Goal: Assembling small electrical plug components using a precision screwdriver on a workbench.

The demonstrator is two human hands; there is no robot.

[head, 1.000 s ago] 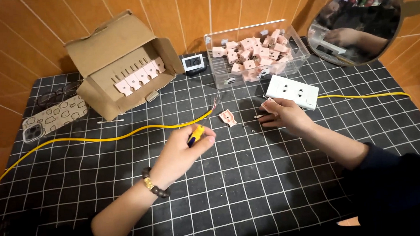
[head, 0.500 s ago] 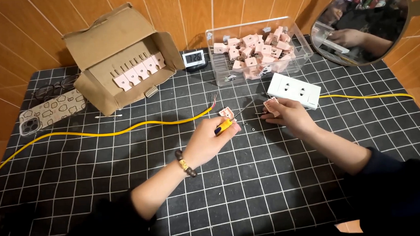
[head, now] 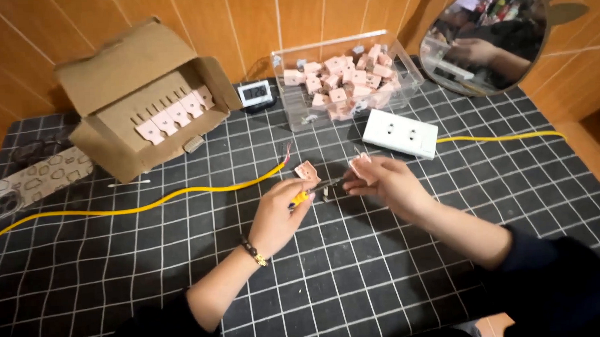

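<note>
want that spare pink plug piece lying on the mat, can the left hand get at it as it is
Probably yes. The pink plug piece lies in the open on the grid mat, just beyond the left hand, with nothing between them. But that hand is full with a yellow-handled screwdriver, so picking it up would be awkward.

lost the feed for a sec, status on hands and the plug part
Left hand grips yellow screwdriver, tip toward right hand. Right hand pinches pink plug part. Second pink part lies beside the tip; yellow cable close by.
</note>
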